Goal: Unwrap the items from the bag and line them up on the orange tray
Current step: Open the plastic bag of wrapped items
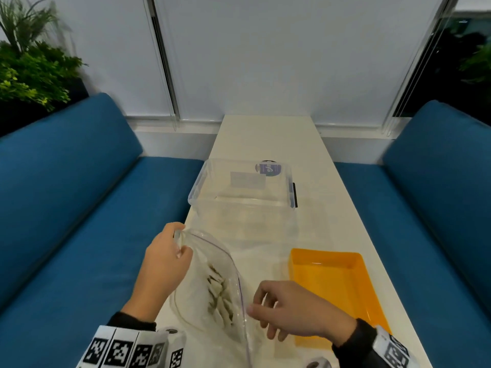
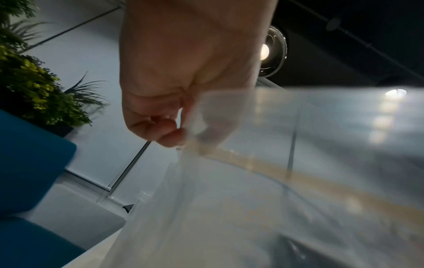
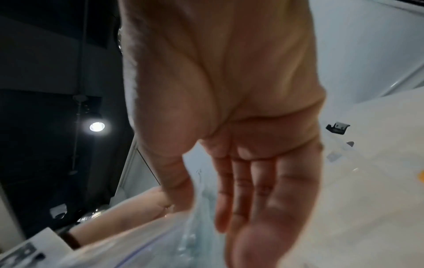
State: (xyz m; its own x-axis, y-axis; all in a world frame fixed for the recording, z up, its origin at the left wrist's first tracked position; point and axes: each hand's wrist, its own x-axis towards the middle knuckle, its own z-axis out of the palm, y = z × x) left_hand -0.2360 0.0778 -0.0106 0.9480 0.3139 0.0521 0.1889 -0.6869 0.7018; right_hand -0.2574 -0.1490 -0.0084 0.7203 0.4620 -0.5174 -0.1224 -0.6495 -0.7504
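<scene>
Clear bin (image 1: 202,187), 2 blue sofas (image 1: 66,181), plants (image 1: 29,70).

A long white table (image 1: 268,139) runs between two blue benches (image 1: 79,208), up to a wall of pale window blinds (image 1: 265,54). Green plants (image 1: 29,70) stand behind the left bench. In the wrist views a round lamp (image 3: 96,126) shines from a dark ceiling (image 2: 344,45).

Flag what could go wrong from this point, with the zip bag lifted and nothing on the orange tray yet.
1. Only the left hand pinches the zip bag at one top corner; the right hand is open beside its mouth, so the bag may tilt and spill the wrapped items.
2. The bag hangs near the table's left edge; spilled items could fall onto the blue seat, away from the orange tray.
</scene>
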